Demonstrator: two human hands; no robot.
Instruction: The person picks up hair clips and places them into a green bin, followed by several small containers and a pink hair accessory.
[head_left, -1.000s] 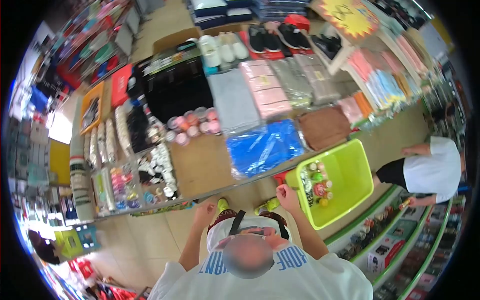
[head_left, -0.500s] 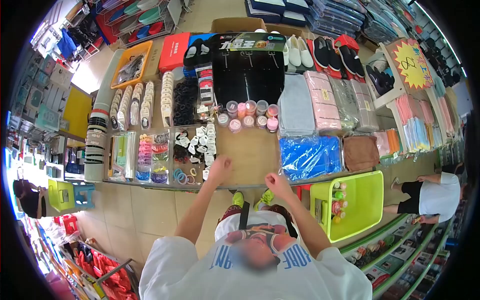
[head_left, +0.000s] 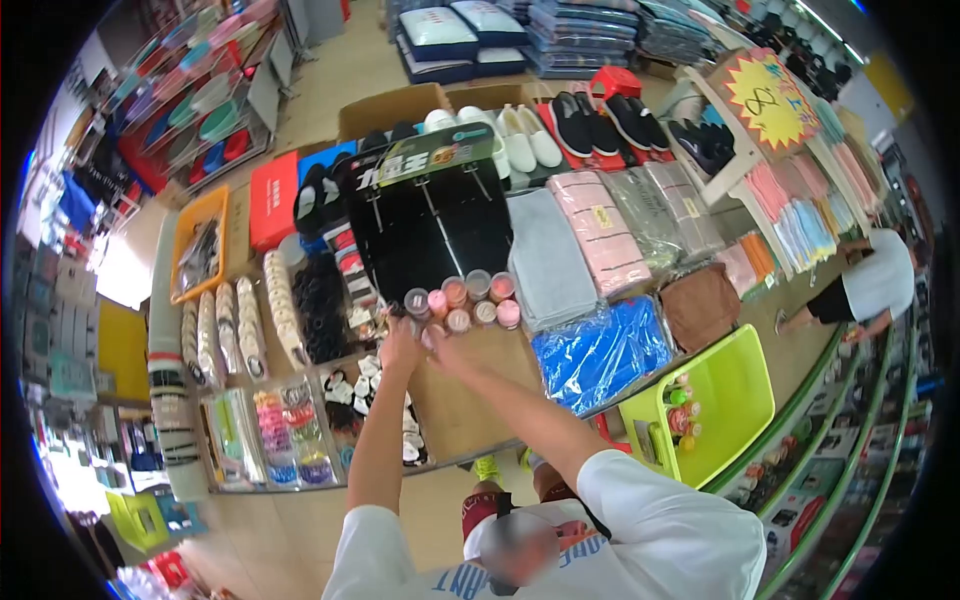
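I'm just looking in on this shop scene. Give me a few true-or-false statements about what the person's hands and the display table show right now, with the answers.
1. Both hands, left hand and right hand, reach toward the small round clear tubs with pink contents. True.
2. The lime green plastic basket sits on the table. False: it stands beside the table, by the floor.
3. The right hand holds the basket. False: it is at the tubs.
4. A shiny blue plastic-wrapped bundle lies right of the tubs. True.
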